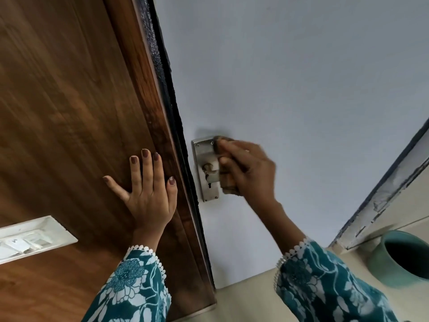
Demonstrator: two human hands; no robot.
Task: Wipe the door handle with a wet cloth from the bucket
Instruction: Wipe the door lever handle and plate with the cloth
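Observation:
A steel handle plate with a keyhole is fixed on the pale blue door. My right hand is closed around a dark brownish cloth and presses it onto the handle, hiding most of the lever; the hand is motion-blurred. My left hand lies flat with fingers spread on the brown wooden panel beside the door's edge, holding nothing. A teal bucket stands on the floor at lower right, its inside dark.
A white switch plate sits on the wooden panel at lower left. A dark strip runs between panel and door. A worn white frame edge runs along the right. Beige floor lies below.

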